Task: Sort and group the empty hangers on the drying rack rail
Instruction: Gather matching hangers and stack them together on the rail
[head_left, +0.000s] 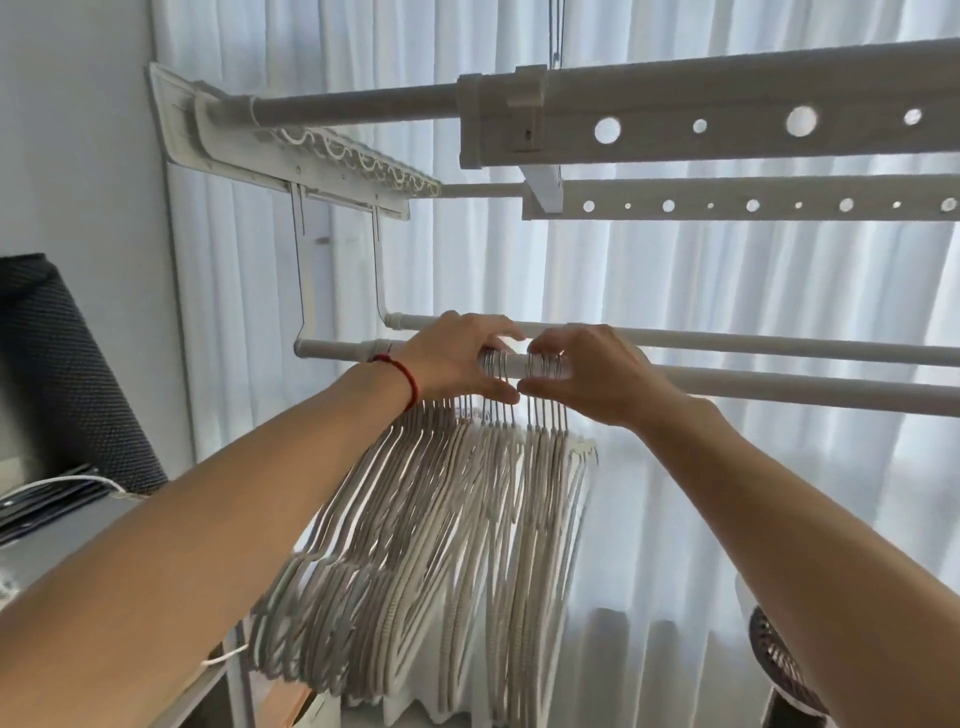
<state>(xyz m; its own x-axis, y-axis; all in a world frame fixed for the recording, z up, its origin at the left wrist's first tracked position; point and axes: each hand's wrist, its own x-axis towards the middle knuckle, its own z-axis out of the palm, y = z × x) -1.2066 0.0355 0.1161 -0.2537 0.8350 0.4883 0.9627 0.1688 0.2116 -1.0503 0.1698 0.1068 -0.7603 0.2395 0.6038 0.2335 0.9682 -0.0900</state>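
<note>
Two hands (457, 358) (582, 374) around hanger hooks (545, 364)

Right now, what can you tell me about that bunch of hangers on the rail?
The hangers are pale grey-white, thin, seemingly coated, with metal hooks. All are empty and packed tightly on the nearer low rail, bodies fanning down to the left. The left hand and right hand pinch the hooks, with a small gap between two clusters.
</note>
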